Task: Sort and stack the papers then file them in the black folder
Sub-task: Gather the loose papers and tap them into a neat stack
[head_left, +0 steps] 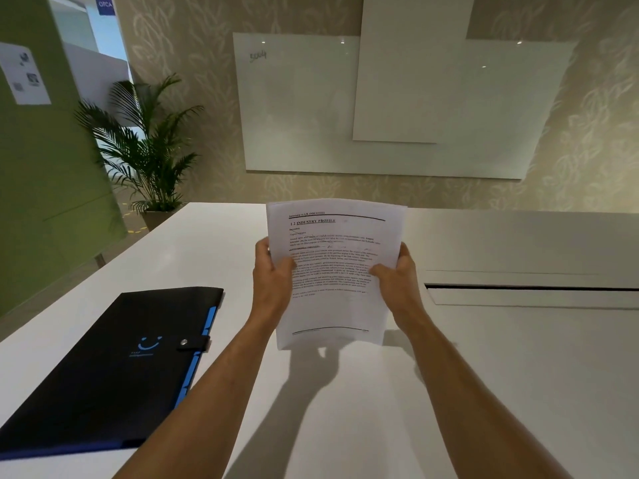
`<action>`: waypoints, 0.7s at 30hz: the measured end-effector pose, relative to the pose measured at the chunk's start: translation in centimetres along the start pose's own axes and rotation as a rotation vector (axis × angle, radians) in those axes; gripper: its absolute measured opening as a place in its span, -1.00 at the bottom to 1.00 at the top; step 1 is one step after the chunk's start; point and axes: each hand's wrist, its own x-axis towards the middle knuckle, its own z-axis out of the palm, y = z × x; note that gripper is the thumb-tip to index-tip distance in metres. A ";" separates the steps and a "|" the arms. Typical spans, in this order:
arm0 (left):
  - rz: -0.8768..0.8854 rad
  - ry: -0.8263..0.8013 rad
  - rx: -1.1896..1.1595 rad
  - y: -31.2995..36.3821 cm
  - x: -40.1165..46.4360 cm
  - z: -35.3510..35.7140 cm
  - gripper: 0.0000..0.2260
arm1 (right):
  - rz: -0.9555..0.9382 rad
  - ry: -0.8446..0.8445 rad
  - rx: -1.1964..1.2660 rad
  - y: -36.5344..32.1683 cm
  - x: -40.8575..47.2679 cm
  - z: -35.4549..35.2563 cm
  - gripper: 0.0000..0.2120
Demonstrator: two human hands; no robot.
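A stack of printed papers [333,236] stands upright, its bottom edge resting on or just above the white table [484,375]. My left hand [273,274] grips the stack's left edge and my right hand [397,274] grips its right edge, thumbs on the front page. The top sheet shows a heading and paragraphs of text. The black folder [114,368] lies flat and closed on the table to the left, with blue tabs along its right side and a snap strap fastened.
A long cable slot [532,288] is cut into the tabletop on the right. Behind the table hang a glass whiteboard [297,108] and a white panel. A potted palm [148,146] stands at the back left beside a green wall.
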 end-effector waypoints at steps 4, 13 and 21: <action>-0.029 -0.008 0.007 -0.5 -0.3 0.2 -0.80 | -0.003 0.023 -0.048 0.1 -0.5 0.7 -0.59; -0.020 0.077 0.047 -1.2 -1.3 0.3 -0.86 | 0.003 0.074 -0.052 1.3 -1.3 0.7 -0.63; -0.031 0.102 0.062 -1.5 -1.8 0.5 -0.89 | 0.020 0.110 0.015 2.3 -1.8 1.1 -0.62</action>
